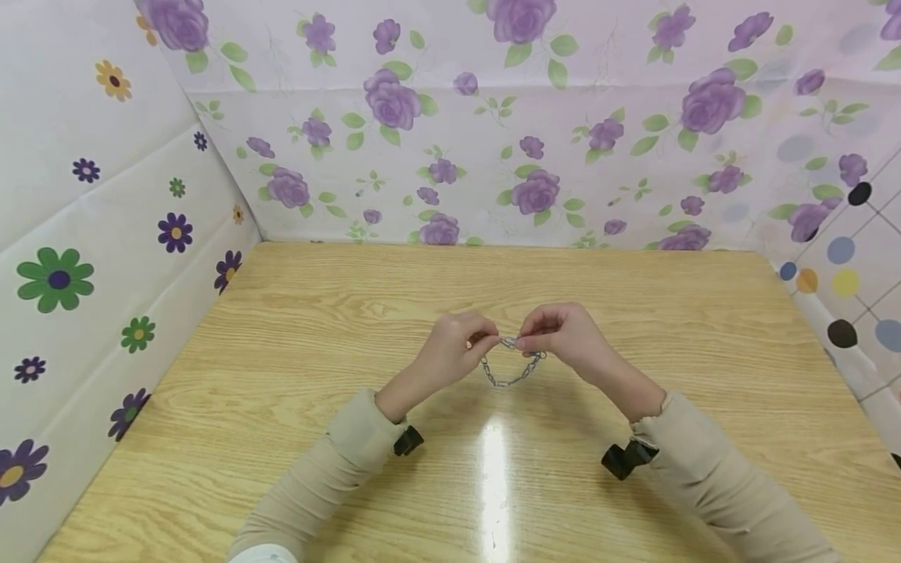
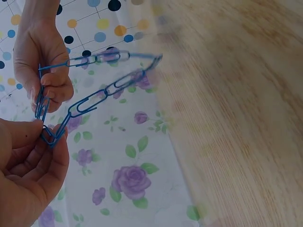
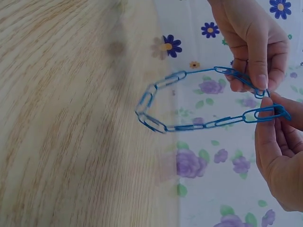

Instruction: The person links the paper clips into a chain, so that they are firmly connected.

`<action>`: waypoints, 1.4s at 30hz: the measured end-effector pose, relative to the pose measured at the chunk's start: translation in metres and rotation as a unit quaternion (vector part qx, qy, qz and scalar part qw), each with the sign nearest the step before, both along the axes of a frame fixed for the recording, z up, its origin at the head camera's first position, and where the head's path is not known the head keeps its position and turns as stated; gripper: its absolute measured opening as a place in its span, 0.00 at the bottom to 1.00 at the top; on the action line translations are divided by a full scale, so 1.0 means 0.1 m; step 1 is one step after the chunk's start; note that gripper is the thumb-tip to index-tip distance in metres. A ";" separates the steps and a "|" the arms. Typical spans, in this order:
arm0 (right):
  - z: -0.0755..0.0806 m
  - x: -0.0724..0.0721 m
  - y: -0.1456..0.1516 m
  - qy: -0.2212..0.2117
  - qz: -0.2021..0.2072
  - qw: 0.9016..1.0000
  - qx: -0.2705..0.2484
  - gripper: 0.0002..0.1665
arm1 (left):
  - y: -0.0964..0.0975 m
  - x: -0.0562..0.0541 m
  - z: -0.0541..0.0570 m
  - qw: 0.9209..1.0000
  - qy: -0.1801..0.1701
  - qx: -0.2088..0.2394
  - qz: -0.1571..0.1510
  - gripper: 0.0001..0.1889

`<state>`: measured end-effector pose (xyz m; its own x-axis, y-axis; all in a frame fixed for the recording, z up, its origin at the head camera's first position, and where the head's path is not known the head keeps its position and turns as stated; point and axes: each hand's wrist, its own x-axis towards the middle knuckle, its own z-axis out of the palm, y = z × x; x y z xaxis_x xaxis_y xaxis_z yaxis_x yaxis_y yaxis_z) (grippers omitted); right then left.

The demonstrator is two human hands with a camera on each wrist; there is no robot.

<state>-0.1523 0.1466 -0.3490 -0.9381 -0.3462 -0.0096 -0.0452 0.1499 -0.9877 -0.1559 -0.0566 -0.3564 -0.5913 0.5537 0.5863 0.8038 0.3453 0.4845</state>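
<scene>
Between the two hands a chain of blue paper clips (image 1: 502,384) hangs in a loop above the table. My left hand (image 1: 459,349) pinches clips at one end of it between thumb and fingers. Close beside it, my right hand (image 1: 565,341) pinches the other end. In the left wrist view the paper clip chain (image 2: 89,103) sags away from both hands, and a short stretch of clips runs from hand to hand. The right wrist view shows the same chain (image 3: 189,126) as a rounded loop. Fingertips hide how the end clips meet.
A wood-grain table (image 1: 338,313) lies under the hands, with a bright glare streak near its front. Behind it stands a wall covering with purple flowers (image 1: 394,102). Flower-printed sheeting (image 1: 84,328) borders the left side, and dotted sheeting (image 1: 855,289) the right.
</scene>
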 end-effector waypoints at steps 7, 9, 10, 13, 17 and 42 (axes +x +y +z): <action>0.01 -0.02 -0.02 -0.016 -0.011 1.000 0.012 0.05 | 0.03 0.00 -0.01 1.000 0.012 -0.012 0.005 0.03; 0.01 -0.02 -0.03 -0.013 -0.008 1.000 0.010 0.05 | 0.04 0.00 -0.02 1.000 0.017 -0.009 0.003 0.03; 0.01 -0.02 -0.03 -0.012 -0.006 1.000 0.007 0.05 | 0.04 0.00 -0.02 1.000 0.018 -0.008 0.004 0.03; 0.01 -0.02 -0.03 -0.007 0.004 1.000 -0.004 0.04 | 0.04 0.00 -0.02 1.000 0.020 -0.007 0.006 0.03; 0.02 -0.03 -0.03 -0.019 0.004 1.000 -0.009 0.04 | 0.04 0.01 -0.01 1.000 0.016 -0.006 0.007 0.03; 0.05 0.00 -0.02 -0.081 0.040 0.996 -0.016 0.04 | 0.06 0.03 -0.09 0.997 0.060 0.040 -0.026 0.06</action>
<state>-0.1522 0.1443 -0.3440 -0.8943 -0.4228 -0.1464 0.1044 0.1210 -0.9871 -0.1530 -0.0508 -0.3659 -0.4856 0.5296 0.6955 0.8736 0.2658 0.4076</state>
